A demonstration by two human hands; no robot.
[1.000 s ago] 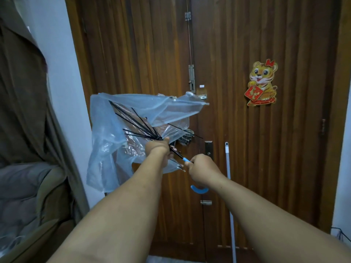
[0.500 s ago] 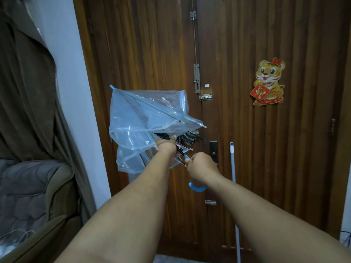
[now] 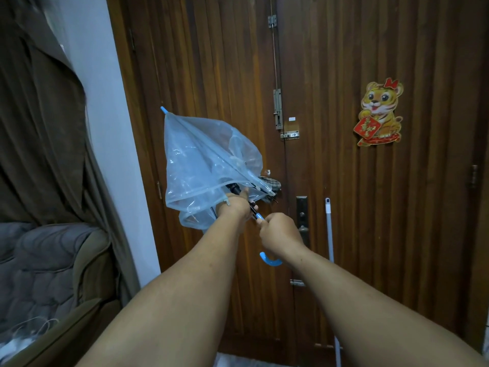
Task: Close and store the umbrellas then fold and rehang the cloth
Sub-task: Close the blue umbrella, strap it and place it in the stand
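Nearest us, left of the umbrella (image 3: pixel 203 160), we see a padded chair (image 3: pixel 39 263) and brown curtain (image 3: pixel 39 115). Our right hand (image 3: pixel 277 235) grips the blue crook handle (image 3: pixel 270 259); our left hand (image 3: pixel 235 206) curls round the shaft by the ribs. The clear canopy is half collapsed, tip up-left. Just behind it stands the door (image 3: pixel 370 207), a pole (image 3: pixel 329 234) right of the umbrella, a tiger sticker (image 3: pixel 379 112) farther right.
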